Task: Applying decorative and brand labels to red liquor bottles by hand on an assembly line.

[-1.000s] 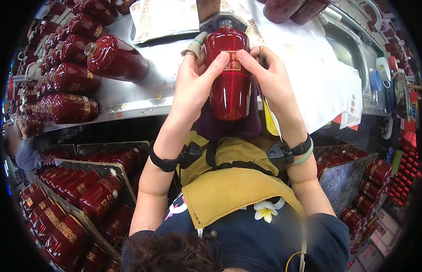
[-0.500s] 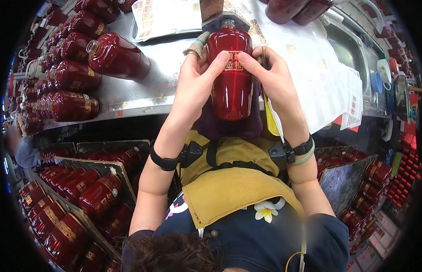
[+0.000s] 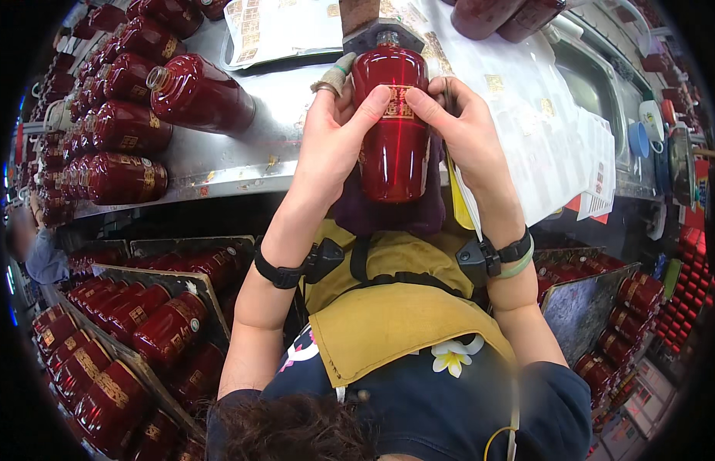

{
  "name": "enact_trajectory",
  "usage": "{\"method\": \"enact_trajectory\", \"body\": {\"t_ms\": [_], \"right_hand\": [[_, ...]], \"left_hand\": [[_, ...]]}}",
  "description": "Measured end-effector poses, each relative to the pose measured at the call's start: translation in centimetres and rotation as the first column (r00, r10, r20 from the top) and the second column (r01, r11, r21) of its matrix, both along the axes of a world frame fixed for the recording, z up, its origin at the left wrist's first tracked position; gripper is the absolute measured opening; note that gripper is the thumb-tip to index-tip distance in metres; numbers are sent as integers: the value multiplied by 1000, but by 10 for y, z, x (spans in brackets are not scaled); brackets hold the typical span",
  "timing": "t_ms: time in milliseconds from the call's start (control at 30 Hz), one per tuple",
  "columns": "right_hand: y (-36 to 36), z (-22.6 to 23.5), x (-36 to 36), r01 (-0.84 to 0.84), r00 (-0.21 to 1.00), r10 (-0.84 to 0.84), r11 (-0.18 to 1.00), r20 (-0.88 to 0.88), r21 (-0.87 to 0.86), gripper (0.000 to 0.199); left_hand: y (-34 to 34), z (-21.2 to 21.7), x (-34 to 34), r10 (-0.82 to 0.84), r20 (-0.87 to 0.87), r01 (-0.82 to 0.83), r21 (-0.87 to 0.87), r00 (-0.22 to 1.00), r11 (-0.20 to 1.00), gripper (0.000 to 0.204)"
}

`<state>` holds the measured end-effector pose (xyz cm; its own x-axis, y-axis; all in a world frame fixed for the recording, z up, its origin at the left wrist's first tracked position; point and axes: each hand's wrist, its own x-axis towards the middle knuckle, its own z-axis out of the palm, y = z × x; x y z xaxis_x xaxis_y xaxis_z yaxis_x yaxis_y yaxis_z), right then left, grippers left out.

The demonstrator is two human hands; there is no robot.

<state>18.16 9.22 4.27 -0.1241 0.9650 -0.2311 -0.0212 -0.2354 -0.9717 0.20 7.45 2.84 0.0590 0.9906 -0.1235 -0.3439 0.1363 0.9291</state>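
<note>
A glossy dark red glass bottle (image 3: 392, 157), with a clear bare neck at the far end, lies between my two hands on a folded purple cloth (image 3: 356, 209). My left hand (image 3: 332, 138) grips it from the left, and my right hand (image 3: 474, 134) from the right. Both thumbs press on the edges of a gold decal (image 3: 398, 109) on its upper face. The fingers curl round the sides, partly hidden beneath the glass. Fabric finger covers (image 3: 332, 78), one with a green band, sit on my left fingers. The bottle's neck meets a grey metal block (image 3: 367, 42).
Several red bottles (image 3: 131, 127) stand on the metal table at left, one (image 3: 200, 96) nearer me. Decal sheets (image 3: 277, 31) lie at the back, white paper sheets (image 3: 519, 131) at right. Wooden crates (image 3: 162, 311) of bottles flank me below. A blue cup (image 3: 638, 140) hangs far right.
My thumbs have shifted very slightly to the right on the decal, and the bottle has barely moved with them. The grip is otherwise the same.
</note>
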Motion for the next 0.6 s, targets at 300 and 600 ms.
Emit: {"method": "enact_trajectory", "body": {"t_ms": [300,600], "right_hand": [[-1,-1,-1,0,1000,0,999,-20,34,35],[-3,2,1,-24,998,24,1000,60,1,33]], "left_hand": [[0,-2,-1,4,39,-4,2,999,1000,75],[0,0,-2,-20,80,21,-11,997,1000,75]]}}
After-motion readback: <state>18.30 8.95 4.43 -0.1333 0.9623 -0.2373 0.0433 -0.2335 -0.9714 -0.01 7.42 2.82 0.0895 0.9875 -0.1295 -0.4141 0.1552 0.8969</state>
